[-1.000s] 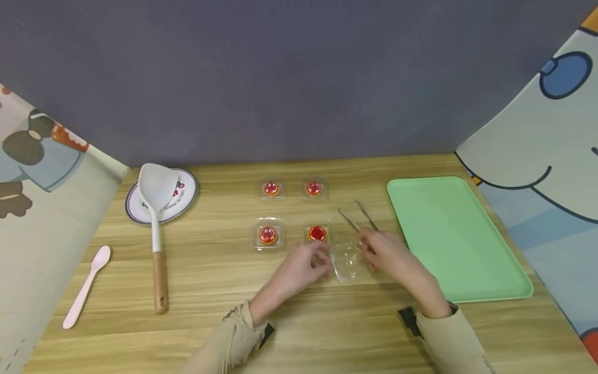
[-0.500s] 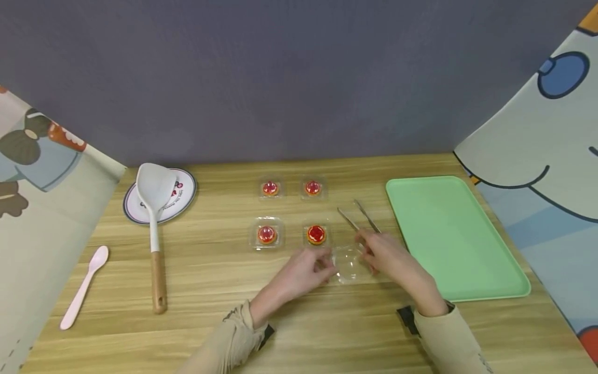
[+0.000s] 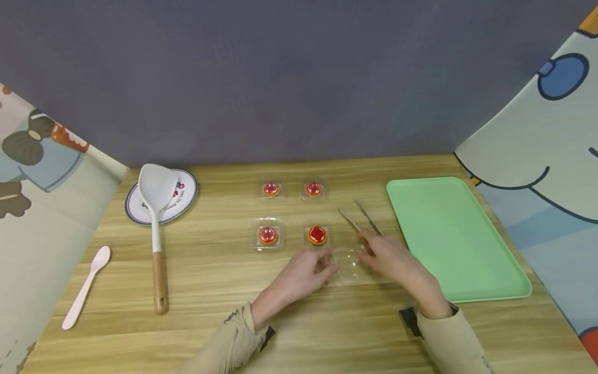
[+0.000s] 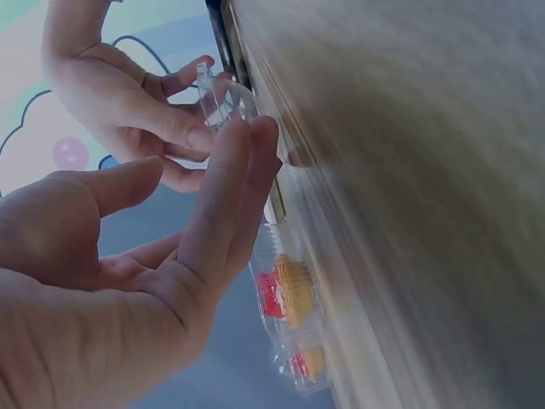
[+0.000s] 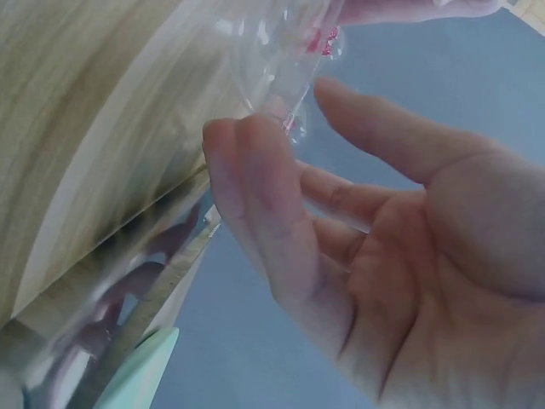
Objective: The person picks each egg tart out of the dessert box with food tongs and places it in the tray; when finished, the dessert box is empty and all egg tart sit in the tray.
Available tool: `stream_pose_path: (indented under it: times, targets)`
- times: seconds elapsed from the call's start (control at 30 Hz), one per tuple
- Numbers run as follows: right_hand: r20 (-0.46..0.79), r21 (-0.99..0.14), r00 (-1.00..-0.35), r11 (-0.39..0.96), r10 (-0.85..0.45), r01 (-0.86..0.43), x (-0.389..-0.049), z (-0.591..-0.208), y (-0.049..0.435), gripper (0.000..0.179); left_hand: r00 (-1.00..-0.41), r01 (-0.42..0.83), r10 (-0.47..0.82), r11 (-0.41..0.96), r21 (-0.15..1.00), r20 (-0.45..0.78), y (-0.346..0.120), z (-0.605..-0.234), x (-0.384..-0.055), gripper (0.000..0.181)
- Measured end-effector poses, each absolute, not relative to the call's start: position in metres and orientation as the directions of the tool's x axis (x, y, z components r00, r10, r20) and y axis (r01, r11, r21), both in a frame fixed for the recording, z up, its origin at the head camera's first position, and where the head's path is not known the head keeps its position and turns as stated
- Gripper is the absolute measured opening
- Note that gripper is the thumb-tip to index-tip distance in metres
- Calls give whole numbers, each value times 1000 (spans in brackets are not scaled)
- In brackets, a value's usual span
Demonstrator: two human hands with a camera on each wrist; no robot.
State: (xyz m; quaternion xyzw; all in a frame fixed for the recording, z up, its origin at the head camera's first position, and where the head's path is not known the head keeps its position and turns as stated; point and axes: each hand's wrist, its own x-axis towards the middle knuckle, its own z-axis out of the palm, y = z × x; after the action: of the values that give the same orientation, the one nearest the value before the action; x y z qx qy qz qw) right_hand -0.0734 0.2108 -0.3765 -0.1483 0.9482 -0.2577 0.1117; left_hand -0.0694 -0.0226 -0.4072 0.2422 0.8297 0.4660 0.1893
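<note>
A clear domed plastic lid (image 3: 348,266) lies on the table between my hands. My left hand (image 3: 306,272) is at its left edge, fingertips near or touching it; the thumb stands apart from the extended fingers in the left wrist view. On the lid's other side is my right hand (image 3: 385,254), its loosely bent fingers (image 5: 277,204) close to the plastic and its thumb apart. Just beyond my left hand sits a red-topped tart (image 3: 317,235) in a clear plastic base. Metal tongs (image 3: 369,217) lie partly hidden under or behind my right hand.
Several more red-topped tarts, such as one in a clear box (image 3: 268,235), stand further left and back. A green tray (image 3: 460,239) is at the right. Left lie a white turner (image 3: 156,218) across a plate (image 3: 187,195) and a pink spoon (image 3: 86,288).
The clear lid has gone from tilted to lying flatter, slightly nearer me. My left hand has drawn back a little, uncovering the tart's front edge. My right hand has barely moved.
</note>
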Motion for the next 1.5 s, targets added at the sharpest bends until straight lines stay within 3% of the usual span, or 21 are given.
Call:
stream_pose_path:
  times: [0.37,0.63,0.93,1.03,1.5]
  targets:
    - [-44,-527,-954,818,-297,-230,-79,-367,208,36,-846,105,519,384,917,-120,-58,-379,-81,52]
    - [134,-574,-958,768,-255,-285,-84,-361,193,19,-947,-18,300,310,951,-116,-111,-363,-101,45]
    - [215,-635,-947,703,-238,-321,-101,-359,160,22,-984,-41,151,340,940,-98,-146,-364,-108,29]
    - [197,-680,-943,655,-269,-329,-111,-361,146,24,-987,-45,128,351,935,-96,-152,-368,-110,24]
    - [4,-787,-943,582,-331,-207,-130,-376,88,36,-980,-114,106,378,919,-166,-160,-385,-118,34]
